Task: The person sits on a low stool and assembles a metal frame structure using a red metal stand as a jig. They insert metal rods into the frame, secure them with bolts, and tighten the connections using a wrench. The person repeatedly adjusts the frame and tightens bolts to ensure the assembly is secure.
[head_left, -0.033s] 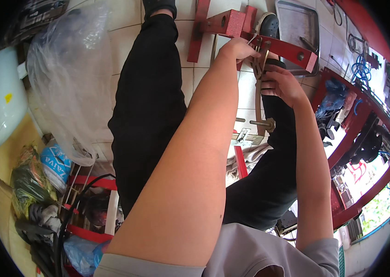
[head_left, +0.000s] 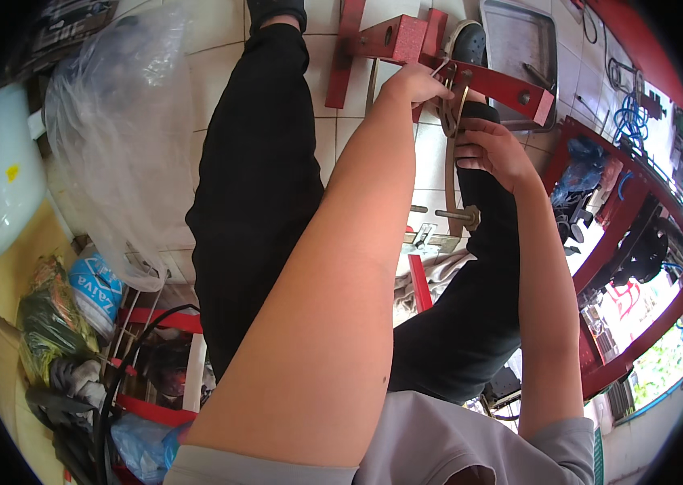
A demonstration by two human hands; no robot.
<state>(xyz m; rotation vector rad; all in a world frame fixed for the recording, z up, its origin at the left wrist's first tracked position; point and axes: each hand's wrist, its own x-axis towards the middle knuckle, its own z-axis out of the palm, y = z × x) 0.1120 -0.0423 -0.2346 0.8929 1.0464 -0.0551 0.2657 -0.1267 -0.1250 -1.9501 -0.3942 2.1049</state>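
A red steel frame (head_left: 390, 39) with a crossbar (head_left: 511, 90) stands on the floor by my right foot. My left hand (head_left: 417, 84) is closed at the crossbar, its fingertips by a thin bright metal piece whose kind I cannot make out. My right hand (head_left: 493, 152) curls its fingers against a long, slightly curved metal strip (head_left: 451, 174) hanging below the bar. Narrow metal pieces lie together between the two hands. Lower down, a threaded bolt with a large nut (head_left: 472, 217) sticks out beside the strip.
A grey metal tray (head_left: 523, 48) lies beyond my right foot. On the left are a clear plastic sheet (head_left: 115, 137), a white container (head_left: 4, 170) and filled bags (head_left: 97, 287). A red rack (head_left: 632, 234) with parts and blue hose (head_left: 634, 125) stands at right.
The fingers of my right hand have shifted slightly down along the metal strip. The view has moved a little; my left hand stays at the crossbar.
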